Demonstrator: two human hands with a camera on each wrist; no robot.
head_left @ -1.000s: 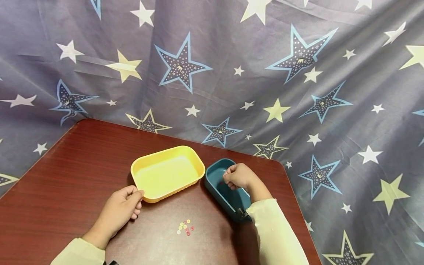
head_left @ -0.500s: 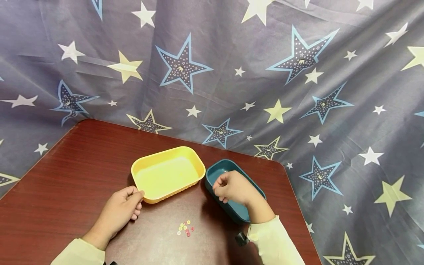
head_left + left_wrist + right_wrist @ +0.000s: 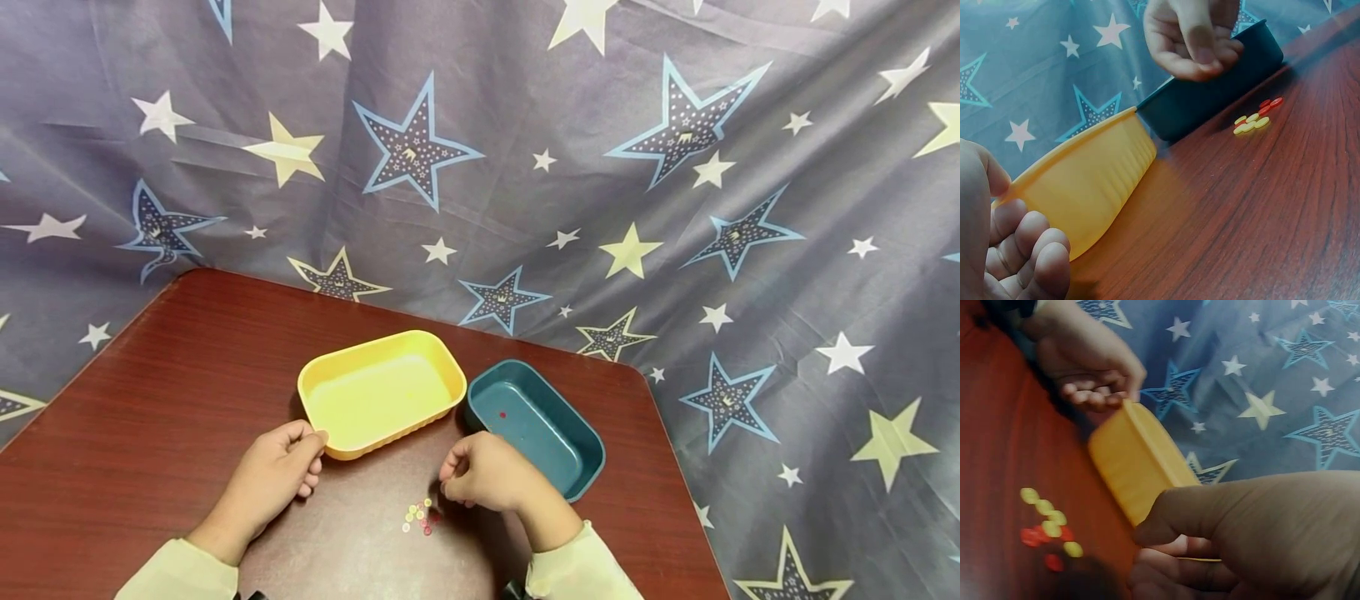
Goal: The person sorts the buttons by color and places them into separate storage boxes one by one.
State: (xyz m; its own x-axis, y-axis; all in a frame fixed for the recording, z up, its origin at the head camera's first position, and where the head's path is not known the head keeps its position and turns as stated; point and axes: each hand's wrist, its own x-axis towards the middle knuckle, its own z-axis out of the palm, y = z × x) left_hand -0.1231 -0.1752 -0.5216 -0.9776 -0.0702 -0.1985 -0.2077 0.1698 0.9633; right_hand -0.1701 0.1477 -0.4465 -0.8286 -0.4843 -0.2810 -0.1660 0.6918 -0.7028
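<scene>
My left hand [image 3: 273, 471] pinches the near left corner of a yellow plastic tray [image 3: 375, 400] by its rim, thumb on top. To its right stands a dark teal tray [image 3: 551, 433] with one small red button [image 3: 502, 415] inside. My right hand [image 3: 491, 475] hovers by the teal tray's near left side, its fingers loosely curled and nothing visible between them. Just left of and below those fingertips, a cluster of small round buttons lies on the table, some yellow [image 3: 1262, 122] and some red [image 3: 1277, 101].
Both trays rest on a reddish-brown wooden table [image 3: 225, 350], their nearest corners almost meeting. Behind and to the right of it hangs a grey curtain [image 3: 525, 225] printed with stars.
My right hand has come out of the teal tray and moved left and toward me, near the buttons. The red button in that tray now shows plainly. My left hand has stayed put.
</scene>
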